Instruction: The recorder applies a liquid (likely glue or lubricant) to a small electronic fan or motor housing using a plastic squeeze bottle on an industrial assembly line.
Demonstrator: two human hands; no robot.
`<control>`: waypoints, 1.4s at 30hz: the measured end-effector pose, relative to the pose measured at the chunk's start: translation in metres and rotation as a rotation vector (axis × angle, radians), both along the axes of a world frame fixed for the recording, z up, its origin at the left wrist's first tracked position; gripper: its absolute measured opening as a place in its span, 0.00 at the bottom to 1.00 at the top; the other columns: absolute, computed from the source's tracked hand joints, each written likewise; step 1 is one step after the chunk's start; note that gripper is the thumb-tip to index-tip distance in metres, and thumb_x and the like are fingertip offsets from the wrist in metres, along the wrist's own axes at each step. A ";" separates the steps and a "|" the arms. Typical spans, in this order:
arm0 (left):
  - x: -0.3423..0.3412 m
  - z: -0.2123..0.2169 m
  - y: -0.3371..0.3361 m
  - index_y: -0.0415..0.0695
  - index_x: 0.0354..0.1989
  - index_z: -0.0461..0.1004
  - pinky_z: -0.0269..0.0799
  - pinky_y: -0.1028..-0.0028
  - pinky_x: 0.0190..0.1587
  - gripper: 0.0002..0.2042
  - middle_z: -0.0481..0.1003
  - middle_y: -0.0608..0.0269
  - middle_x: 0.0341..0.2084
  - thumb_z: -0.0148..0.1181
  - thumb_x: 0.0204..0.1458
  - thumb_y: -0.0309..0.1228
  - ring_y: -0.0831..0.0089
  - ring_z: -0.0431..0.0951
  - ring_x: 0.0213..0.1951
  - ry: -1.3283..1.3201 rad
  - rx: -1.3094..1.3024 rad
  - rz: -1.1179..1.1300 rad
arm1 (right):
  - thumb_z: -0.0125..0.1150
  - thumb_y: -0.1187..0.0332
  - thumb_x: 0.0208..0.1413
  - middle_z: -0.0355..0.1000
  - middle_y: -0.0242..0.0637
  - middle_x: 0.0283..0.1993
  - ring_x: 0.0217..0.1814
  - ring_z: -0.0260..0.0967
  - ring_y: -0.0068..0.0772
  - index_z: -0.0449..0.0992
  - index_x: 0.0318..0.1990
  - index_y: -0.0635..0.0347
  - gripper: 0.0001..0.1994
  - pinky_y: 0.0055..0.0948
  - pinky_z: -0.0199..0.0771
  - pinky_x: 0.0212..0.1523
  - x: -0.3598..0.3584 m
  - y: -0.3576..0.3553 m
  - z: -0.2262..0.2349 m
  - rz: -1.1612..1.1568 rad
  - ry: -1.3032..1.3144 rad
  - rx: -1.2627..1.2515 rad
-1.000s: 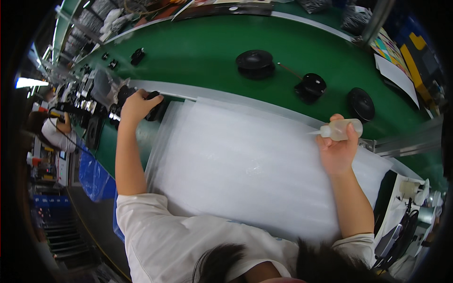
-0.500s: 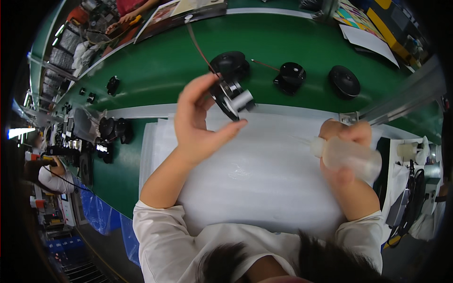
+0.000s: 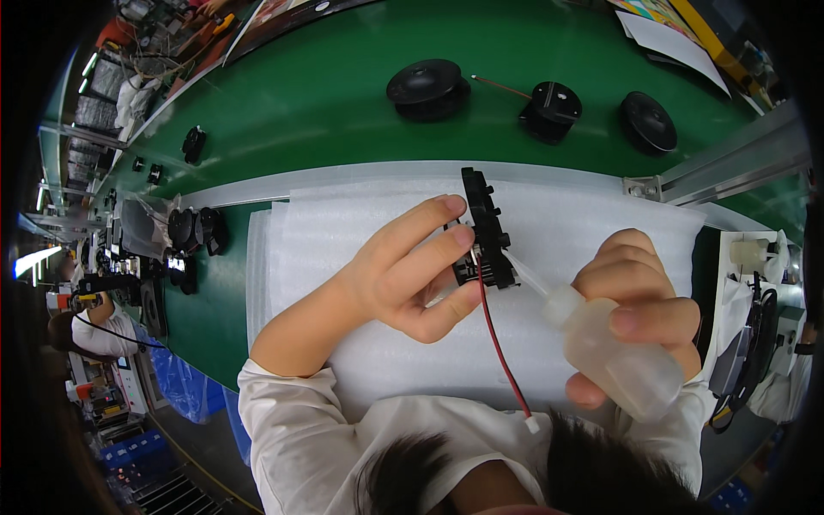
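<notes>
A green conveyor belt (image 3: 326, 103) runs across a factory room, with white foam sheeting (image 3: 343, 232) laid on the bench in front of it. Three black round parts (image 3: 427, 84) sit on the belt at 12 to 1 o'clock. Since half a second ago, the black part has come down from the belt edge to centre frame. The left hand (image 3: 410, 273) pinches this small black speaker part (image 3: 486, 233), red wire trailing toward 6 o'clock. The right hand (image 3: 642, 296) is clenched around a translucent squeeze bottle (image 3: 611, 352), whose nozzle touches the part.

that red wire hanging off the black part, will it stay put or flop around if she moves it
Probably flops: the red wire hangs slack from the black part in the left hand, curving freely. Its small white connector dangles unsupported, so it would likely swing and could snag.
</notes>
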State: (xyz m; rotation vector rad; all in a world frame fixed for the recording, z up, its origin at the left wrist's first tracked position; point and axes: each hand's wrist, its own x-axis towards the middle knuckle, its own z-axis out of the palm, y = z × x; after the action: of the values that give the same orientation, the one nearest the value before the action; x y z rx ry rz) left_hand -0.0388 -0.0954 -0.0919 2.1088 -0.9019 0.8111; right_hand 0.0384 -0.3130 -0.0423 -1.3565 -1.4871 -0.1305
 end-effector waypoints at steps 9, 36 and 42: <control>-0.003 -0.001 -0.008 0.46 0.40 0.62 0.74 0.63 0.27 0.21 0.61 0.44 0.40 0.58 0.33 0.20 0.50 0.68 0.33 0.027 -0.059 -0.005 | 0.61 0.53 0.41 0.65 0.37 0.31 0.24 0.60 0.31 0.55 0.44 0.50 0.26 0.30 0.55 0.28 -0.001 0.001 -0.002 -0.059 -0.100 -0.071; -0.004 0.001 -0.003 0.42 0.54 0.52 0.70 0.70 0.40 0.41 0.57 0.44 0.46 0.68 0.26 0.24 0.58 0.70 0.41 -0.008 -0.071 0.195 | 0.60 0.56 0.39 0.64 0.31 0.23 0.17 0.58 0.25 0.64 0.37 0.51 0.18 0.25 0.52 0.22 -0.011 0.009 -0.010 -0.226 -0.247 0.210; -0.001 -0.003 -0.008 0.30 0.45 0.58 0.68 0.72 0.38 0.36 0.68 0.46 0.35 0.69 0.24 0.31 0.61 0.72 0.35 0.092 -0.360 0.215 | 0.60 0.56 0.40 0.63 0.30 0.22 0.18 0.58 0.25 0.64 0.36 0.49 0.17 0.25 0.53 0.24 -0.011 0.009 -0.012 -0.195 -0.214 0.268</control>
State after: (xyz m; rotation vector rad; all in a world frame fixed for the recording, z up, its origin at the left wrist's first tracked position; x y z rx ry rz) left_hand -0.0395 -0.1038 -0.0953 1.9231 -0.4446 0.9026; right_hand 0.0274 -0.3042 -0.0547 -1.2947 -1.4485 -0.5950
